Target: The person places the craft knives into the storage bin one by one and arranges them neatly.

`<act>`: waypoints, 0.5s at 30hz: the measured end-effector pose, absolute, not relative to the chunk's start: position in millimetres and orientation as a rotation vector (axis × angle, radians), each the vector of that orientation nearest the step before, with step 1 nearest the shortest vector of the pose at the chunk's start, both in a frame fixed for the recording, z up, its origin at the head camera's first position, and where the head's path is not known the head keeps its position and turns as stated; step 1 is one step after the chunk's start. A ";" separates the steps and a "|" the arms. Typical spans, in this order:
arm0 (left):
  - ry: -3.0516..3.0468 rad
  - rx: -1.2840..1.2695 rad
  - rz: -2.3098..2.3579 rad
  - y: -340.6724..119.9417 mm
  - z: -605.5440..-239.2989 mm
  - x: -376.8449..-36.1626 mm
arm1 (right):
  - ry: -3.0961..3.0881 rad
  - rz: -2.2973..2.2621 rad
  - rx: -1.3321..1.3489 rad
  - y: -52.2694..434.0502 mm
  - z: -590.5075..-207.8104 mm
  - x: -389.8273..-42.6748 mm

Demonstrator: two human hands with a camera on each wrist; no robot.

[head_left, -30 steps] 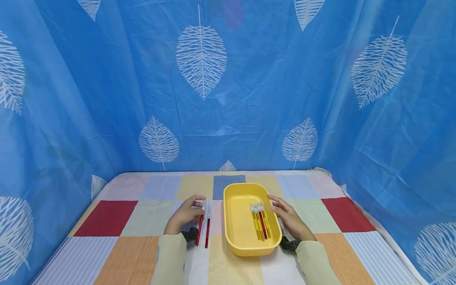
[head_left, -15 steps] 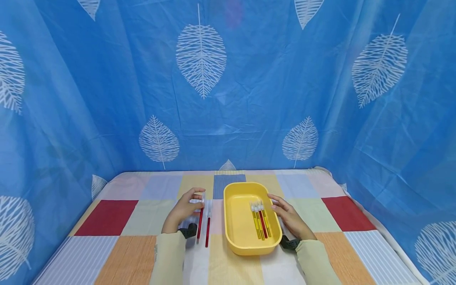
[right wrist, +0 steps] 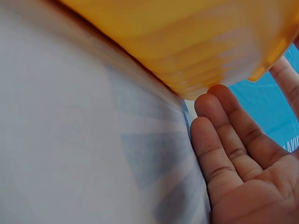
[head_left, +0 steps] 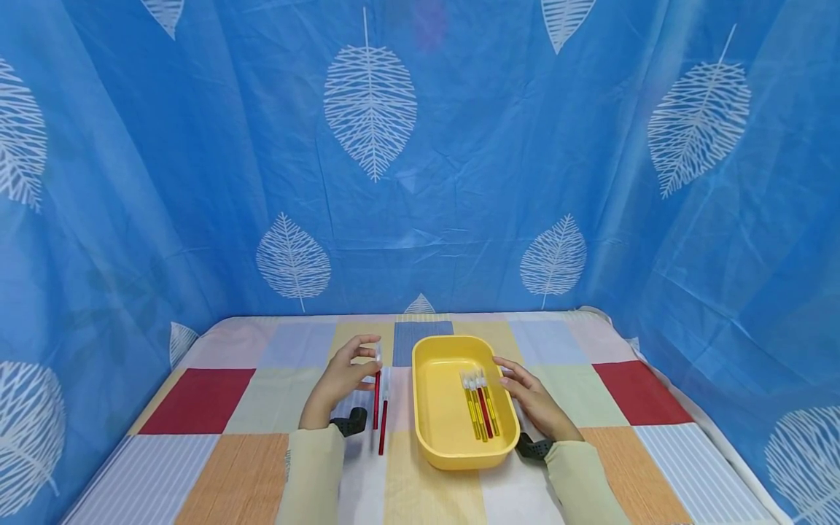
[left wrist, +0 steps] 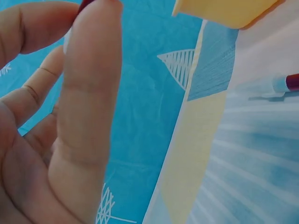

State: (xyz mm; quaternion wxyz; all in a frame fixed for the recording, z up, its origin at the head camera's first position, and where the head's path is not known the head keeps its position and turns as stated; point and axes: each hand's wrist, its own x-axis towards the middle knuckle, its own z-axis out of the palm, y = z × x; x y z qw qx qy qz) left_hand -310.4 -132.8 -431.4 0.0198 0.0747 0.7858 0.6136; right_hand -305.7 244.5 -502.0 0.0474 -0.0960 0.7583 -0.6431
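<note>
My left hand pinches a red pen with a clear cap between thumb and fingers, its barrel hanging down over the cloth. In the left wrist view, only a sliver of that pen shows behind the thumb. Just right of it, a second red pen lies on the cloth, clear cap pointing away. A yellow tub holds a red pen and several yellow pens. At the tub's right rim, my right hand holds with thumb and index finger, its other fingers extended along the outer wall.
A patchwork cloth covers the table. Behind and at both sides hangs a blue curtain with white leaf prints. Dark straps circle both wrists.
My left hand has raised the red pen off the cloth and moved it slightly away from me, turning it more upright. My right hand and the tub have stayed put.
</note>
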 end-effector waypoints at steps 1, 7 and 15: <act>2.438 0.232 1.909 -131.9 -430.9 -310.3 | 2.312 -1.963 -0.298 244.5 -502.1 -305.7; 2.440 0.220 1.936 -125.4 -429.4 -310.2 | 2.306 -1.966 -0.317 245.0 -502.9 -306.2; 2.452 0.237 1.936 -114.7 -432.9 -312.2 | 2.307 -1.964 -0.319 244.9 -502.9 -306.2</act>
